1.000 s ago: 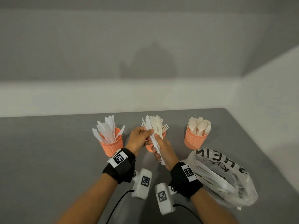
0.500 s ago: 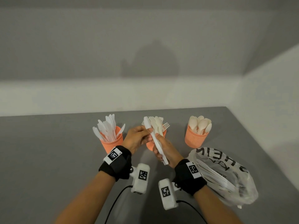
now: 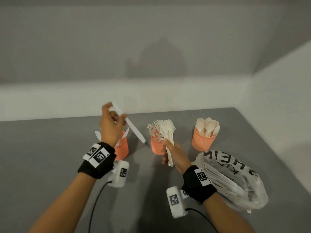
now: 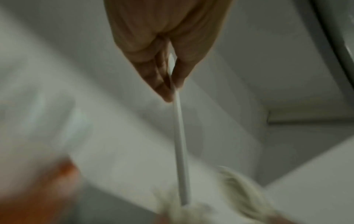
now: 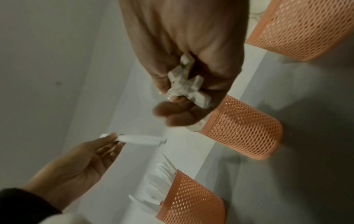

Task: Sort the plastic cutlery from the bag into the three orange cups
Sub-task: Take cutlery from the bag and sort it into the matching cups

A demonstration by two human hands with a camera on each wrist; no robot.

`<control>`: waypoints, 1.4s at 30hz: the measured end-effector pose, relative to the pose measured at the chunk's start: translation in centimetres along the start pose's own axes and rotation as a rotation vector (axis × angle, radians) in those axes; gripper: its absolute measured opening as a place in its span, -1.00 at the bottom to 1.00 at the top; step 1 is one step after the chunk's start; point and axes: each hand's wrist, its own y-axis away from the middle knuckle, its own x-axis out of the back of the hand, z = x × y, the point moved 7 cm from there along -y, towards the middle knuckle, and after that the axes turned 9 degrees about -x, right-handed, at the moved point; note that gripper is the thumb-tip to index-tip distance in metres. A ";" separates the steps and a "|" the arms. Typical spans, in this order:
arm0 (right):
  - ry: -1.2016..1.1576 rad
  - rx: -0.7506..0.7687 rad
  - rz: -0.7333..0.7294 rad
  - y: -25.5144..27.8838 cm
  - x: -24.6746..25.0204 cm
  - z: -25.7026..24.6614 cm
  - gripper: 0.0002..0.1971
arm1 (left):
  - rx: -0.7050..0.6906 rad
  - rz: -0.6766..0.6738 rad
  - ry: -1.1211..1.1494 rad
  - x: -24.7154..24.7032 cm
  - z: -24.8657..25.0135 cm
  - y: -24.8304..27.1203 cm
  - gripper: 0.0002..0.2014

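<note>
Left hand (image 3: 110,126) has lifted one knife (image 3: 129,125) from the bundle (image 3: 168,138).

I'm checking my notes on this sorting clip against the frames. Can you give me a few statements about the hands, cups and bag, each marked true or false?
1. The left hand pinches a single white piece of cutlery. True.
2. The right hand is empty. False: it grips a bundle of cutlery.
3. The right cup holds spoons. True.
4. The bag lies left of the cups. False: it lies to the right, beside the right forearm.
5. The middle cup holds forks. True.
</note>
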 end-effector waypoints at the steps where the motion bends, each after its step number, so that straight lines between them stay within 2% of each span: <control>1: 0.024 0.001 -0.004 0.0 -0.1 0.0 -0.78 | -0.102 0.022 -0.099 1.2 0.8 -0.7 -0.52; 3: 0.052 -0.009 -0.024 -0.2 -0.5 0.2 -0.73 | -0.234 0.023 -0.274 2.9 1.8 -1.5 -0.39; 6: 0.045 -0.015 -0.083 -0.3 -1.4 0.2 -0.69 | -0.328 -0.044 -0.476 3.7 1.1 -1.5 -0.40; 10: 0.023 -0.044 -0.149 -0.2 -1.9 0.0 -0.70 | -0.351 -0.135 -0.565 3.8 -2.4 -0.5 -0.47; 15: -0.050 -0.088 -0.189 -0.3 -1.4 0.2 -0.50 | -0.262 -0.177 -0.615 3.5 -5.9 0.7 -0.56; 18: -0.078 -0.105 -0.199 -0.2 -1.3 0.2 -0.51 | -0.391 -0.205 -0.900 2.9 -6.6 1.6 -0.67; 20: -0.095 -0.115 -0.203 -0.2 -1.3 0.2 -0.57 | -0.461 -0.276 -1.070 2.1 -7.4 2.0 -0.67; 23: -0.103 -0.120 -0.210 0.0 -1.4 0.2 -0.60 | -0.458 -0.264 -1.133 2.3 -7.4 1.7 -0.62; 25: -0.112 -0.112 -0.218 0.2 -1.6 0.2 -0.63 | -0.471 -0.204 -1.061 2.4 -5.9 1.7 -0.55; 27: -0.113 -0.109 -0.207 0.2 -1.7 0.1 -0.68 | -0.499 -0.182 -0.836 1.4 -3.6 2.3 -0.53; 30: -0.102 -0.093 -0.208 0.4 -2.2 0.2 -0.73 | -0.257 -0.272 -0.412 -1.3 -1.5 3.9 -0.54; 33: -0.048 -0.043 -0.195 0.9 -2.6 0.0 -0.72 | 0.000 -0.378 -0.210 -4.7 -1.9 5.7 -0.59; 36: 0.035 0.034 -0.113 1.5 -2.3 -0.5 -0.78 | 0.098 -0.300 -0.053 -6.6 -2.1 7.0 -0.74; 38: 0.074 0.088 -0.052 1.6 -1.9 -0.8 -0.81 | 0.131 -0.262 -0.049 -7.6 -1.7 7.6 -0.81; 42: 0.049 0.112 0.023 1.6 -1.0 -0.6 -0.77 | 0.243 -0.298 0.100 -9.3 -1.7 8.3 -0.82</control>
